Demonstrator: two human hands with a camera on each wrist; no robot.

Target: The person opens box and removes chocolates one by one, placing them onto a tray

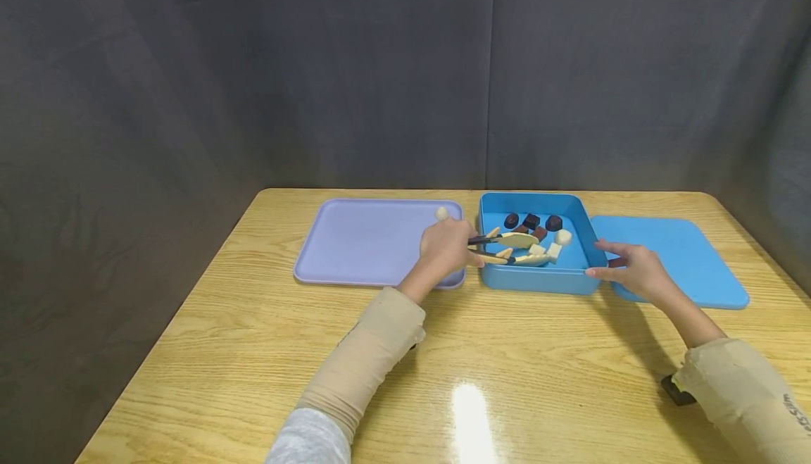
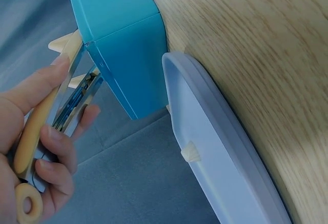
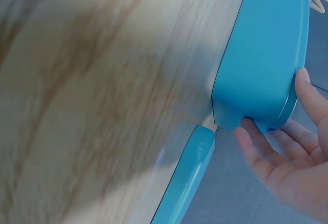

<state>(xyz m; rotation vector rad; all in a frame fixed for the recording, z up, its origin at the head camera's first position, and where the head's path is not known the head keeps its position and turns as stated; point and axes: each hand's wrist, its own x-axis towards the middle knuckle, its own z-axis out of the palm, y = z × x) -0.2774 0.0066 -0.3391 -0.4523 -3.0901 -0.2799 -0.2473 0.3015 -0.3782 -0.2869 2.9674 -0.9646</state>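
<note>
In the head view my left hand (image 1: 446, 246) grips a pair of tongs (image 1: 516, 240) with cream tips and handles. The tongs reach over the near left wall of a blue box (image 1: 538, 281), their tips spread apart beside small white pieces (image 1: 554, 252). Dark brown chocolate-like pieces (image 1: 554, 223) lie further back in the box. The left wrist view shows thumb and fingers around the tongs' handle (image 2: 36, 126). My right hand (image 1: 640, 270) holds the box's near right corner, thumb at the rim and fingertips against the side wall, as the right wrist view confirms.
Left of the box lies a lavender tray (image 1: 361, 242) with a white piece (image 1: 441, 213) near its far right corner. A flat blue lid (image 1: 690, 260) rests on the wooden table (image 1: 507, 351) at the right. Dark curtains (image 1: 380, 77) hang behind.
</note>
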